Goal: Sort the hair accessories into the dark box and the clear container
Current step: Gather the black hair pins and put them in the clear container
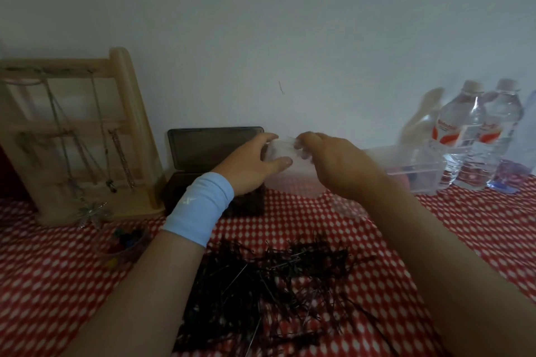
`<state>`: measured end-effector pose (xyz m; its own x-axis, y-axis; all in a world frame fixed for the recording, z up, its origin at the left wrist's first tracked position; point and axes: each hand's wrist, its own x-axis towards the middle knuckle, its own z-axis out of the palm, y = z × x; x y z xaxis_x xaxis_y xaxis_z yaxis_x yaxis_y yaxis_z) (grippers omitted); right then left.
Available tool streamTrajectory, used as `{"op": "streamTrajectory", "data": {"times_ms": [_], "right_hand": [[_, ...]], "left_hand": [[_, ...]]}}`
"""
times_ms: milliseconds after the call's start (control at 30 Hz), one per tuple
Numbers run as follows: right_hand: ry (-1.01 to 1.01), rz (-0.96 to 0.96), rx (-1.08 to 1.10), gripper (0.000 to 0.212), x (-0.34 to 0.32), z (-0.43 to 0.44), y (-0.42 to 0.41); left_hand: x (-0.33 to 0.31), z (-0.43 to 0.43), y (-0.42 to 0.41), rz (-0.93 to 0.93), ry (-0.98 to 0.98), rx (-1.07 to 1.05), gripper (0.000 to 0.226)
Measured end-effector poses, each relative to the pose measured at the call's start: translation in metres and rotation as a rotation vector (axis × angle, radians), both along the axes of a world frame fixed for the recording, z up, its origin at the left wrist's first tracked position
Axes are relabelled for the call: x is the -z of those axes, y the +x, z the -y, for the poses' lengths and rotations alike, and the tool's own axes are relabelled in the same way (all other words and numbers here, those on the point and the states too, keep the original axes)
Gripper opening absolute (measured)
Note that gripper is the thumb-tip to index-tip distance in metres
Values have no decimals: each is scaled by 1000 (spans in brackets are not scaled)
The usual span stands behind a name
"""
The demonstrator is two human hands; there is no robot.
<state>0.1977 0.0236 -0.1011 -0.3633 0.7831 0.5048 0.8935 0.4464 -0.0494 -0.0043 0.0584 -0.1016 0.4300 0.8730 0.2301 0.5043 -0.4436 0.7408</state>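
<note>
A big heap of dark hairpins (272, 293) lies on the red-and-white cloth in front of me. Behind it a dark box (203, 153) stands with its lid up against the wall. Just right of the box, both hands hold a small clear container (282, 151) above the table. My left hand (252, 165), with a light blue wristband, grips its left side, thumb in front. My right hand (327, 159) grips its right side, fingers curled over the top edge. The container is blurred and I cannot make out what is in it.
A wooden jewellery stand (78, 136) with hanging necklaces fills the left. A small cup of coloured bits (127, 243) sits near my left forearm. A larger clear tub (412, 168) and two water bottles (475, 136) stand at the right, near the wall.
</note>
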Motion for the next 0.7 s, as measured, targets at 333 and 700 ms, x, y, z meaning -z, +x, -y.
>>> {"op": "streamTrajectory", "data": {"times_ms": [333,700], "right_hand": [[96,-90,34,33,5,-10,17],[223,56,100,31,21,-16,12]], "left_hand": [[12,5,6,-377,152,27,135],[21,4,9,-219,397,-45,61]]}}
